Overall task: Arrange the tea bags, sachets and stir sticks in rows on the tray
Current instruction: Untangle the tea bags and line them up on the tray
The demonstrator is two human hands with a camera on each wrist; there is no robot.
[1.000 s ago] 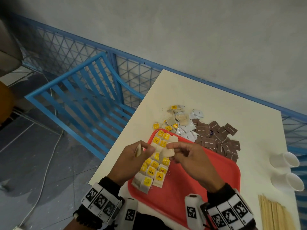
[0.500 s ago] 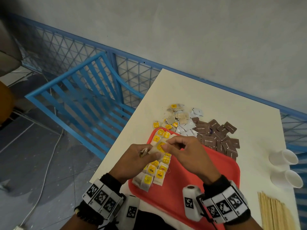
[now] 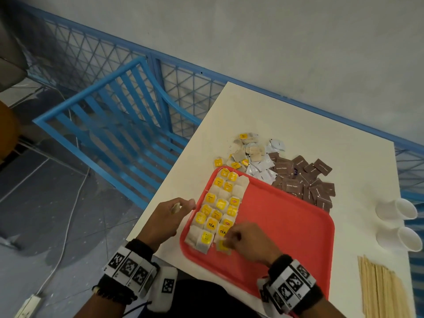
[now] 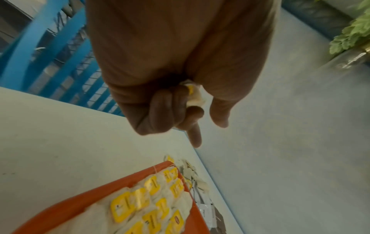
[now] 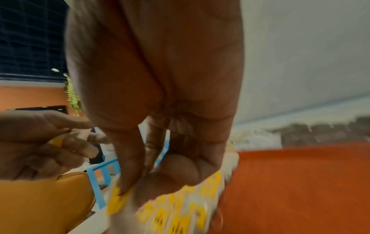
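Note:
A red tray (image 3: 286, 216) lies on the cream table, with rows of yellow-tagged tea bags (image 3: 220, 205) along its left side. My right hand (image 3: 231, 239) pinches a yellow-tagged tea bag (image 3: 222, 245) at the near end of the third row, low on the tray. My left hand (image 3: 181, 206) hovers just left of the tray and grips another tea bag (image 4: 193, 95) in curled fingers. Loose tea bags (image 3: 245, 150), white sachets (image 3: 261, 171) and brown sugar sachets (image 3: 305, 180) are heaped beyond the tray. Wooden stir sticks (image 3: 380, 290) lie at the near right.
Two white paper cups (image 3: 397, 210) lie on their sides right of the tray. The table's left edge (image 3: 174, 171) drops off to a blue metal railing (image 3: 110, 125) and the floor. A grey wall stands behind the table.
My right hand has moved from the middle of the rows toward me, bringing a tea bag down to the near end of the tray. My left hand drew back to the left, off the tray.

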